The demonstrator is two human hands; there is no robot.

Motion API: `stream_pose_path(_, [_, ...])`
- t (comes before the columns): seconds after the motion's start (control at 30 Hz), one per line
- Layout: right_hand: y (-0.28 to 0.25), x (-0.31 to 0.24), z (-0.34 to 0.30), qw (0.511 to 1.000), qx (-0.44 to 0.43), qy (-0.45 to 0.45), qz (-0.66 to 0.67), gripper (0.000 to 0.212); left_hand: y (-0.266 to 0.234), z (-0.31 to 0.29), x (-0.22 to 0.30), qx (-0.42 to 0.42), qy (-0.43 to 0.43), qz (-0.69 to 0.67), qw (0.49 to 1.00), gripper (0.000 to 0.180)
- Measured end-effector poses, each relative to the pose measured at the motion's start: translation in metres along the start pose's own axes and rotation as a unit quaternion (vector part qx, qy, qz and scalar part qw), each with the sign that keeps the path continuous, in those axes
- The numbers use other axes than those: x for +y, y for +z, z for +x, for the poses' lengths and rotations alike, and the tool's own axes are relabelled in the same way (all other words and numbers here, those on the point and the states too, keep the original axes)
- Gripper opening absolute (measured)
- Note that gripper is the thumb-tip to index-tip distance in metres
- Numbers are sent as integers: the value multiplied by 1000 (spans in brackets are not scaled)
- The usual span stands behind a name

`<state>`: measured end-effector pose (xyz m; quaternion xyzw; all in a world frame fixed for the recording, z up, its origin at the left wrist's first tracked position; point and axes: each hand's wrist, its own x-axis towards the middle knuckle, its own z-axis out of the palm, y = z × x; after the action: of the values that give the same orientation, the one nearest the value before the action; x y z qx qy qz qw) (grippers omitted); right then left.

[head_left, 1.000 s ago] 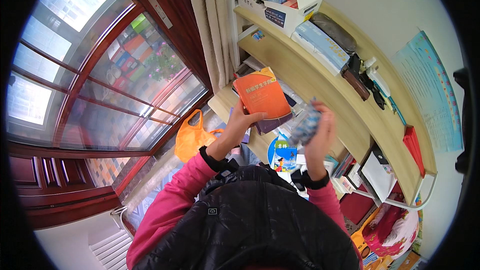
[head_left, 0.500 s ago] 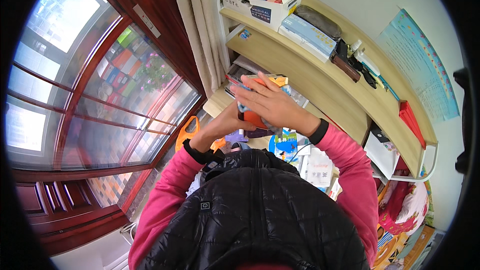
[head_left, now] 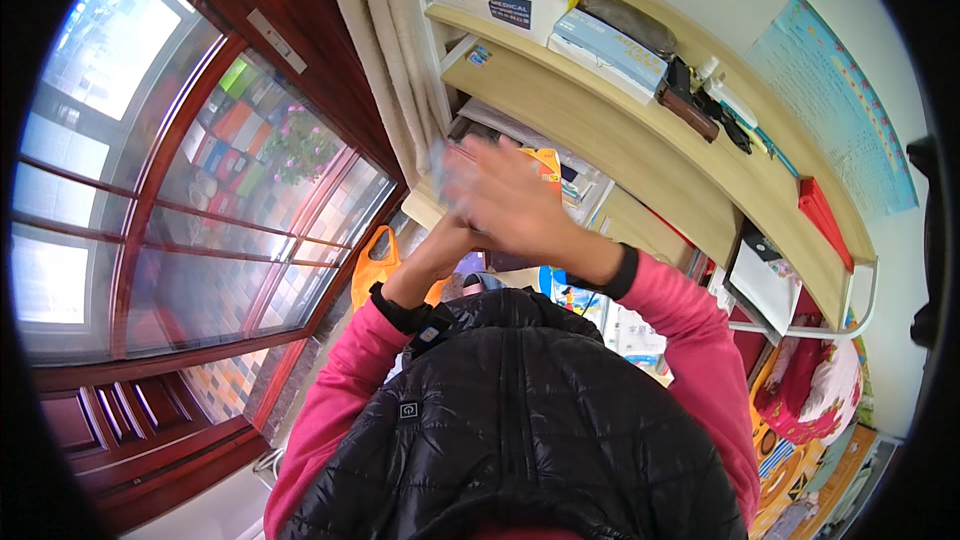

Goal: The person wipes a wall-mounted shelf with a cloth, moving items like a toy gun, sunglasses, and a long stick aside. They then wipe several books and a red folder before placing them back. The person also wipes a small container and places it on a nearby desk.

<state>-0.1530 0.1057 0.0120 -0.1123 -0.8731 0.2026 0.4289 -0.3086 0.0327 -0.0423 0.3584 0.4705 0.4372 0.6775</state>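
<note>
My right hand (head_left: 510, 202) lies across the front of my left hand (head_left: 440, 252), smeared by motion, its fingers looking stretched out flat. The left hand's fingers are mostly hidden behind it. A blurred blue-grey patch (head_left: 438, 162) shows beside the fingertips, part of a soft-looking thing between the hands whose kind I cannot make out. Behind the hands stands the pale wooden shelf desk (head_left: 590, 127), with an orange-yellow packet (head_left: 545, 162) just right of the right hand's fingers.
On the top shelf are an open white box (head_left: 510, 0), a pale blue box (head_left: 607, 52) and a dark case (head_left: 628, 22). Books (head_left: 630, 332) lie below my right forearm. An orange bag (head_left: 375, 268) hangs at left, by the glazed door (head_left: 215, 230).
Both hands have shifted slightly left, the right one sweeping across the left. The orange and blue-grey thing seen between them earlier is now mostly covered. The view has tilted a little.
</note>
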Motion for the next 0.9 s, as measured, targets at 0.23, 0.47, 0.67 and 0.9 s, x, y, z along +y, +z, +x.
stream_pose_path(0.23, [13,34,-36,978,-132,-21,-159,51,1,-4,3,-24,22,18,999,65])
stream_pose_path(0.47, [-34,48,-39,915,130,367,-105,43,6,-9,16,-5,15,-45,999,80])
stream_pose_path(0.67, [16,-5,-30,987,39,7,-155,36,9,7,0,50,-8,-138,989,68])
stream_pose_path(0.9, [36,29,-109,991,-53,95,-71,39,-6,-4,-24,51,-53,-166,983,61])
